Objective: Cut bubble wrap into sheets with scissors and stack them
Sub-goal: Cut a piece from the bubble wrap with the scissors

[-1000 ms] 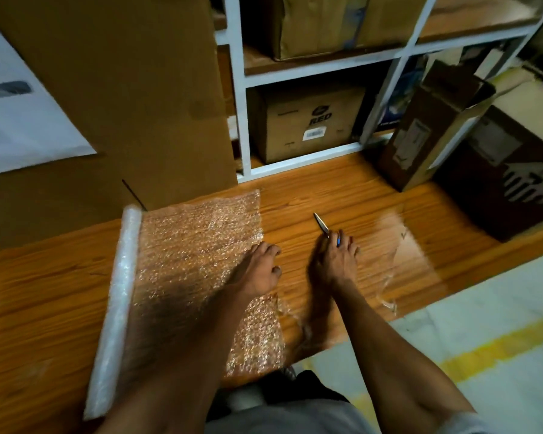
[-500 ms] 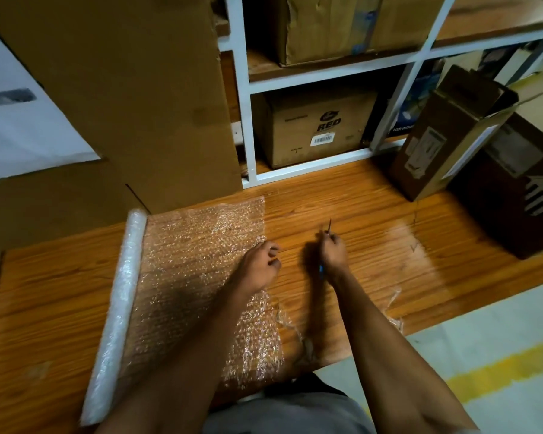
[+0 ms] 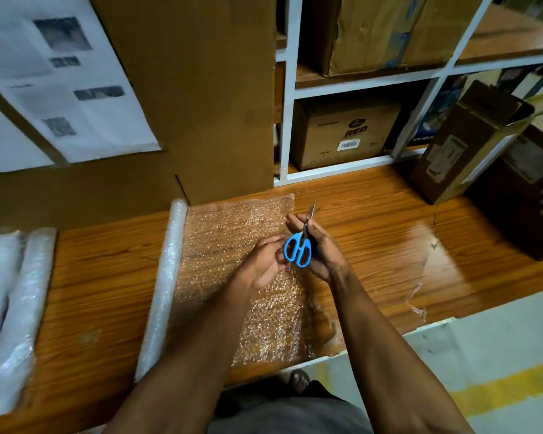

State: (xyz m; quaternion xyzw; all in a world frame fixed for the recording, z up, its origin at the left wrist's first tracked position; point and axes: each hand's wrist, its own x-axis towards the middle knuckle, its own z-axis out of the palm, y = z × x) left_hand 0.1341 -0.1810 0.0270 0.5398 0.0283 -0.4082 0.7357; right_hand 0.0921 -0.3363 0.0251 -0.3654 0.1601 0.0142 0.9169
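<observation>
A sheet of bubble wrap (image 3: 232, 245) lies unrolled on the wooden table (image 3: 373, 239), still joined to its roll (image 3: 163, 286) on the left. Above the sheet's right side my right hand (image 3: 320, 249) holds blue-handled scissors (image 3: 298, 249) by the blades, tips pointing away and closed. My left hand (image 3: 264, 261) is just left of the handles, fingers curled and touching the blue loops. A clear cut sheet (image 3: 420, 267) lies flat on the table to the right.
More bubble wrap rolls (image 3: 10, 308) lie at the table's left end. A big cardboard sheet (image 3: 185, 98) stands behind the wrap. White shelving (image 3: 286, 120) holds boxes, and an open brown box (image 3: 461, 145) stands at the back right. The table edge is near my body.
My right hand lifted the scissors off the table and brought them left over the wrap. My left hand rose off the sheet to meet the handles. The camera moved closer.
</observation>
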